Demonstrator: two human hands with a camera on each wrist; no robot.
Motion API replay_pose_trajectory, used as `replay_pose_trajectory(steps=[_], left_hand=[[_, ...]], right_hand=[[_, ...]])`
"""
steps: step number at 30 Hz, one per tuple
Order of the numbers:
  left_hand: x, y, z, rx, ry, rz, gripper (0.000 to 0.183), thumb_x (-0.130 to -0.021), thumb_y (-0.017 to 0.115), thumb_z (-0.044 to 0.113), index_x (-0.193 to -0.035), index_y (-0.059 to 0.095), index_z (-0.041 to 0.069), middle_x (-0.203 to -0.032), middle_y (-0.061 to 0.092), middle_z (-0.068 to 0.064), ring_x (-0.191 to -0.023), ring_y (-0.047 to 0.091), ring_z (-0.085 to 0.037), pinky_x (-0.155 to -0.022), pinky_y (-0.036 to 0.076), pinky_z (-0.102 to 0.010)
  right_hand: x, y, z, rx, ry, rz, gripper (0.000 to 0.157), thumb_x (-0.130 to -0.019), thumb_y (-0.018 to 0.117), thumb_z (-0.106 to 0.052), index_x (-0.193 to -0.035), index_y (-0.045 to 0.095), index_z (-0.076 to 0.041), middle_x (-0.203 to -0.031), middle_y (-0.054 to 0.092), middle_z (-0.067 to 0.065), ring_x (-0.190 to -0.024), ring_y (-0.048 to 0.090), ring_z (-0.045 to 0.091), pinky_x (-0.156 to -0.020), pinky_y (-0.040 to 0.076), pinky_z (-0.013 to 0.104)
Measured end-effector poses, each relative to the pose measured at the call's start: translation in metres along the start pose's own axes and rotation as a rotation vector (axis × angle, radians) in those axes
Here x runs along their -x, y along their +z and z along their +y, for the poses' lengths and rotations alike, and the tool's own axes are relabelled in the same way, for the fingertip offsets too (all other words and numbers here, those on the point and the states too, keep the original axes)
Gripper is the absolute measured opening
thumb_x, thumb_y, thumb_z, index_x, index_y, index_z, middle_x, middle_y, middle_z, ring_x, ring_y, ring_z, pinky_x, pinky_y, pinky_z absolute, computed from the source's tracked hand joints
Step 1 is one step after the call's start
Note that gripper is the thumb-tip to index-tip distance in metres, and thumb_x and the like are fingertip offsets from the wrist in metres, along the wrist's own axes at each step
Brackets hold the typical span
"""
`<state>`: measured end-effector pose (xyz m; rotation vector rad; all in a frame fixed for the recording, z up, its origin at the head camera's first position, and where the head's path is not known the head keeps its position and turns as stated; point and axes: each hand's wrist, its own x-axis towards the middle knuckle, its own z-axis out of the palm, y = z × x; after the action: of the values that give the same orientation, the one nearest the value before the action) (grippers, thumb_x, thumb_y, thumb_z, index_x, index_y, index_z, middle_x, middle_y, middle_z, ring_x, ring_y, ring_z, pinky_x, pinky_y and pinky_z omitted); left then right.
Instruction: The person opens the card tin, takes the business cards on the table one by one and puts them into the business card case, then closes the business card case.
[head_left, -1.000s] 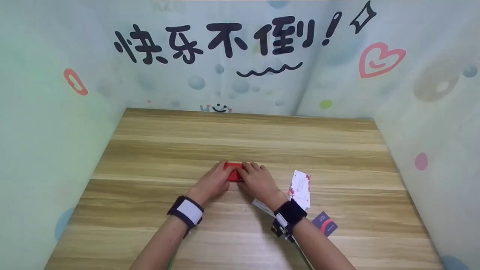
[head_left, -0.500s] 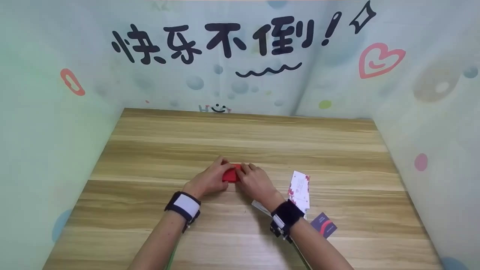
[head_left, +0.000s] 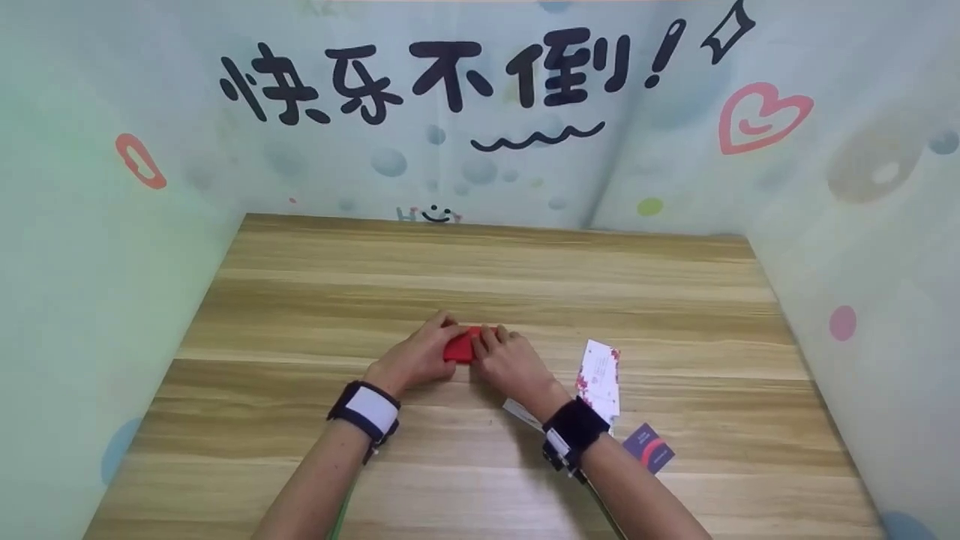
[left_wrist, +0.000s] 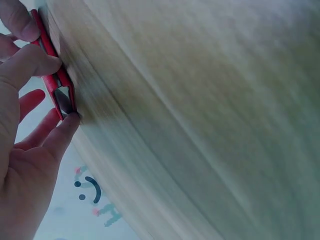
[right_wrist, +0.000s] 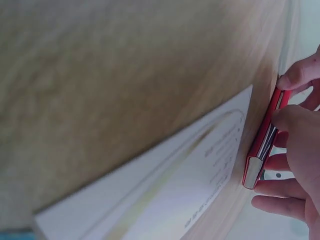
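A small red card case [head_left: 460, 348] with a pale metal edge lies between both hands near the middle of the table. At its left end, my left hand [head_left: 424, 352] pinches it between thumb and fingers. On the right side, my right hand [head_left: 514, 367] grips it, with the fingers over its top. From the left wrist, the card case [left_wrist: 64, 100] shows a shiny metal end piece beside the fingers. Thin dark and light layers run along the side of the card case [right_wrist: 270, 132] in the right wrist view; what they are is unclear.
Under the right wrist lies a white card [head_left: 523, 414], seen larger as a printed card [right_wrist: 200, 165] from the right wrist. White floral cards [head_left: 599, 375] and a dark card [head_left: 649, 450] lie further right. Printed walls [head_left: 480, 180] border the wooden table [head_left: 337, 285].
My left hand has shifted slightly left and its fingers have changed their hold on the case. The right hand's fingers have moved a little over it. The loose cards stay put.
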<state>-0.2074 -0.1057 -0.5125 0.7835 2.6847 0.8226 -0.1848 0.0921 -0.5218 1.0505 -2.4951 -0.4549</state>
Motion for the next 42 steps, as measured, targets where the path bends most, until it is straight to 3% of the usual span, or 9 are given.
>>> replay_pose_trajectory(steps=[8, 16, 21, 27, 31, 35, 40, 42], left_hand=[[-0.001, -0.006, 0.001, 0.034, -0.028, -0.003, 0.059, -0.086, 0.074, 0.006, -0.142, 0.057, 0.011, -0.136, 0.051, -0.013, -0.127, 0.054, -0.028, -0.111, 0.047, -0.043], [-0.003, -0.001, -0.005, 0.084, -0.032, -0.006, 0.064, -0.085, 0.077, 0.007, -0.145, 0.053, 0.007, -0.138, 0.05, -0.015, -0.128, 0.053, -0.03, -0.113, 0.044, -0.045], [-0.003, -0.001, -0.01, 0.142, -0.045, 0.009, 0.068, -0.081, 0.082, 0.009, -0.143, 0.054, 0.006, -0.136, 0.05, -0.014, -0.125, 0.054, -0.03, -0.112, 0.045, -0.045], [-0.006, -0.002, -0.013, 0.231, -0.016, 0.056, 0.077, -0.077, 0.084, 0.008, -0.146, 0.049, 0.002, -0.137, 0.051, -0.018, -0.127, 0.053, -0.034, -0.116, 0.042, -0.048], [-0.008, -0.001, -0.015, 0.304, 0.027, 0.096, 0.091, -0.075, 0.083, 0.003, -0.153, 0.035, -0.001, -0.138, 0.053, -0.023, -0.132, 0.05, -0.038, -0.12, 0.036, -0.051], [-0.009, 0.0, -0.015, 0.354, 0.048, 0.128, 0.109, -0.072, 0.084, -0.001, -0.16, 0.019, 0.003, -0.139, 0.055, -0.021, -0.134, 0.049, -0.036, -0.123, 0.03, -0.05], [-0.011, 0.003, -0.016, 0.4, 0.012, 0.175, 0.118, -0.075, 0.087, 0.011, -0.162, 0.007, 0.008, -0.143, 0.055, -0.02, -0.137, 0.048, -0.034, -0.125, 0.028, -0.048], [-0.013, 0.005, -0.017, 0.483, -0.016, 0.195, 0.114, -0.078, 0.085, 0.012, -0.162, 0.007, 0.008, -0.147, 0.052, -0.021, -0.139, 0.048, -0.035, -0.123, 0.031, -0.049]], right_hand=[[0.0, -0.001, 0.007, -0.09, 0.021, 0.045, 0.033, -0.096, 0.058, -0.02, -0.125, 0.067, -0.007, -0.114, 0.072, 0.008, -0.092, 0.07, 0.022, -0.066, 0.06, 0.032], [0.0, 0.002, 0.017, -0.283, 0.095, 0.099, 0.029, -0.1, 0.059, -0.029, -0.119, 0.07, -0.011, -0.104, 0.074, 0.004, -0.086, 0.072, 0.022, -0.063, 0.06, 0.037], [-0.002, 0.001, 0.018, -0.417, 0.152, 0.043, 0.031, -0.104, 0.052, -0.03, -0.119, 0.069, -0.009, -0.107, 0.074, 0.007, -0.088, 0.073, 0.025, -0.066, 0.062, 0.042], [-0.008, -0.003, 0.02, -0.561, 0.299, -0.021, 0.034, -0.106, 0.046, -0.03, -0.117, 0.069, -0.008, -0.109, 0.072, 0.008, -0.094, 0.072, 0.027, -0.071, 0.062, 0.044], [-0.012, -0.005, 0.021, -0.578, 0.39, 0.003, 0.034, -0.106, 0.048, -0.031, -0.113, 0.07, -0.006, -0.114, 0.068, 0.011, -0.101, 0.069, 0.029, -0.071, 0.062, 0.047], [-0.018, -0.005, 0.021, -0.56, 0.473, 0.057, 0.033, -0.104, 0.052, -0.03, -0.104, 0.071, -0.003, -0.104, 0.062, 0.012, -0.091, 0.065, 0.028, -0.063, 0.061, 0.043], [-0.023, -0.001, 0.019, -0.541, 0.53, 0.127, 0.032, -0.102, 0.056, -0.029, -0.091, 0.071, -0.003, -0.086, 0.061, 0.009, -0.078, 0.063, 0.026, -0.059, 0.059, 0.04], [-0.024, 0.0, 0.017, -0.538, 0.549, 0.151, 0.032, -0.102, 0.058, -0.029, -0.088, 0.071, -0.003, -0.082, 0.062, 0.01, -0.075, 0.064, 0.027, -0.061, 0.059, 0.041]])
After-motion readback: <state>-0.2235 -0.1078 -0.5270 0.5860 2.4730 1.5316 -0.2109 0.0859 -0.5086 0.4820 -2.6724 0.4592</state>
